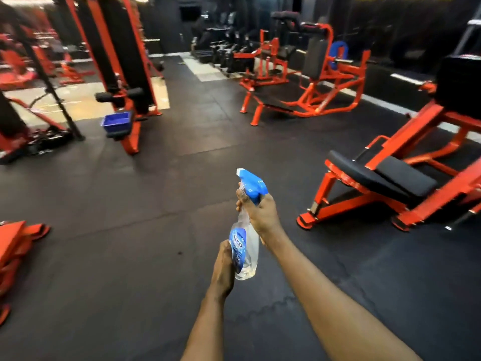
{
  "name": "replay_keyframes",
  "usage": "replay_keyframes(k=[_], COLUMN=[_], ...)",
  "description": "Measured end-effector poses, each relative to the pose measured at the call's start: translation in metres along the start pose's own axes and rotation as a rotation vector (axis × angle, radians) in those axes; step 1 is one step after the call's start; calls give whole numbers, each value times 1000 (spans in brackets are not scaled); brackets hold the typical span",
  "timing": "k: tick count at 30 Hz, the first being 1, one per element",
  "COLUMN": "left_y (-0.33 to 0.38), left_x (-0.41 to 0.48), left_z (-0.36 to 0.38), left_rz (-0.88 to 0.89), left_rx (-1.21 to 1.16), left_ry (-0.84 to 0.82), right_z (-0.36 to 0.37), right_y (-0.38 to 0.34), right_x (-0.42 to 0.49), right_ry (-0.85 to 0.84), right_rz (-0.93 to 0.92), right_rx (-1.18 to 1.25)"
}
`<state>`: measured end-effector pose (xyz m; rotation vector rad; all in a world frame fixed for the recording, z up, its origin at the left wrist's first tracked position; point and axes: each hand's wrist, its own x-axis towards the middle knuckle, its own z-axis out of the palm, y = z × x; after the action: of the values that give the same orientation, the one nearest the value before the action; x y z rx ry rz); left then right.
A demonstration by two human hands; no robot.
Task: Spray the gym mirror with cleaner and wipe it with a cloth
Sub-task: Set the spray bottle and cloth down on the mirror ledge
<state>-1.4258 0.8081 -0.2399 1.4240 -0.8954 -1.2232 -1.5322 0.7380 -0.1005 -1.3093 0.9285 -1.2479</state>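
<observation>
Both hands grip the spray bottle (246,246): right hand (260,212) around its neck, left hand (223,267) cupping its base.

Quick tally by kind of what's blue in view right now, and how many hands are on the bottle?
Spray bottle with blue trigger head: 1
Blue bin on a machine: 1
Blue ring on the far machine: 1
Hands on the bottle: 2, left hand and right hand
Total: 5
</observation>
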Motion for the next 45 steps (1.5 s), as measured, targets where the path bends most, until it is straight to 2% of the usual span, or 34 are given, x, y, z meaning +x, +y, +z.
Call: replay_keyframes(k=[11, 19, 25, 32, 37, 45], left_y=[43, 64, 110, 161, 187, 268], left_x=[81, 183, 305, 456, 589, 806], left_z=[-64, -158, -265, -364, -420, -509], left_rz=[-17, -41, -44, -13, -1, 9], left_rx=[39, 39, 37, 145, 204, 191], left_ry=[401, 514, 531, 507, 501, 571], right_z=[103, 216, 327, 425, 487, 594], right_y=[22, 65, 80, 104, 146, 158], right_x=[129, 236, 357, 507, 638, 866], right_ry=[-348, -474, -460, -433, -414, -495], right_rz=[10, -21, -40, -43, -42, -65], right_rx=[19, -8, -18, 13, 10, 29])
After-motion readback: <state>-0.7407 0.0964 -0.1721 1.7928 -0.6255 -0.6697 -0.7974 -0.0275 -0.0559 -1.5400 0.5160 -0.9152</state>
